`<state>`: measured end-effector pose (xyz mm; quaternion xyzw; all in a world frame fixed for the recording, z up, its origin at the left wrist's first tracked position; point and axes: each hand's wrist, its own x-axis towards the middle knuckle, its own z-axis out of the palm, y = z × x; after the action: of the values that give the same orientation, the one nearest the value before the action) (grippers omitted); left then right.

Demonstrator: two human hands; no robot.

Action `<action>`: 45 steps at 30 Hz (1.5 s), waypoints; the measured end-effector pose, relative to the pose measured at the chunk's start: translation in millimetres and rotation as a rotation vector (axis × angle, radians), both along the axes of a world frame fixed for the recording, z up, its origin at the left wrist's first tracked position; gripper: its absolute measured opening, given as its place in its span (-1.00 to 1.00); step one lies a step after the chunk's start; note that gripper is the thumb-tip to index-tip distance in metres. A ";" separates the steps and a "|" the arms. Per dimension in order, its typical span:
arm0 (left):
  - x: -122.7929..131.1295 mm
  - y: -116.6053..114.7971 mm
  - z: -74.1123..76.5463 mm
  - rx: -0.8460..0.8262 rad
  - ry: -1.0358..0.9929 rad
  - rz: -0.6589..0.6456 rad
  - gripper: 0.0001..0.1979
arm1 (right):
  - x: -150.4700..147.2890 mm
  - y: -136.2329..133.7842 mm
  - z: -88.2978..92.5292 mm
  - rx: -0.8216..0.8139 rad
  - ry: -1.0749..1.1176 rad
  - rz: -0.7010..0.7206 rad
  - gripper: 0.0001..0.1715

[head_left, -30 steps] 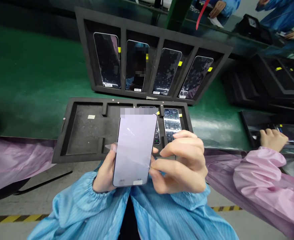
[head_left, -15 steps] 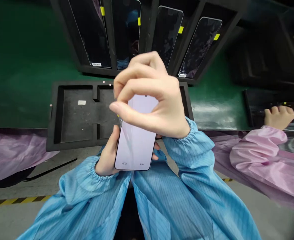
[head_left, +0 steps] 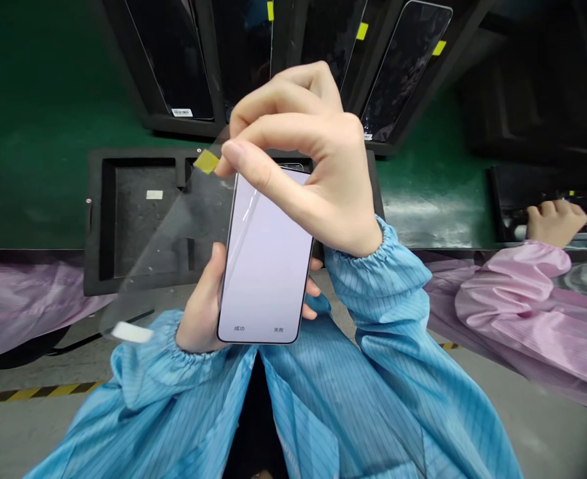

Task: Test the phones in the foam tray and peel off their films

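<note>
My left hand [head_left: 201, 303] is wrapped round a smartphone [head_left: 266, 279], thumb along one edge and fingertips showing at the other. Its lit screen is pale lilac, with small characters along the bottom. Above the phone my right hand [head_left: 308, 159] pinches a clear protective film [head_left: 161, 246] by its yellow pull tab [head_left: 206, 161]. The film hangs slanting down to the left, over my left forearm, with a white label [head_left: 132, 332] at its lower end. My right hand covers part of the phone's upper end.
A black tray [head_left: 94, 229] with compartments lies behind the phone on the green table [head_left: 48, 173]. Beyond it, another black tray [head_left: 161, 124] holds several dark phones with yellow tabs. At the right are a co-worker's hand [head_left: 556, 223] and pink sleeve.
The film has swung out to the left, away from the phone's screen, with its yellow tab now plainly in view. My right hand has risen slightly; my left hand still holds the phone.
</note>
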<state>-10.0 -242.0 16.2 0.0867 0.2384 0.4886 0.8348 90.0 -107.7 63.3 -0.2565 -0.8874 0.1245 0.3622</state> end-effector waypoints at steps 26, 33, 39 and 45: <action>-5.6 -1.5 -0.7 0.062 -0.123 -0.013 -0.28 | 15.9 8.6 -12.4 -0.249 0.099 0.130 -0.74; -3.5 -1.6 0.8 0.066 -0.104 0.005 -0.29 | 22.0 4.1 -5.0 -0.185 -0.042 0.102 -0.54; -1.7 -1.1 2.2 0.081 -0.065 0.027 -0.27 | 23.5 6.6 -9.6 -0.181 0.004 0.129 -0.57; -1.4 -0.2 0.7 0.096 -0.062 0.053 -0.25 | 22.9 8.3 -14.4 -0.245 0.155 0.204 -0.80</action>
<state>-11.4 -242.2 16.9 0.1052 0.1911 0.5239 0.8234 112.9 -99.5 48.9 -0.1970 -0.8564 0.2871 0.3813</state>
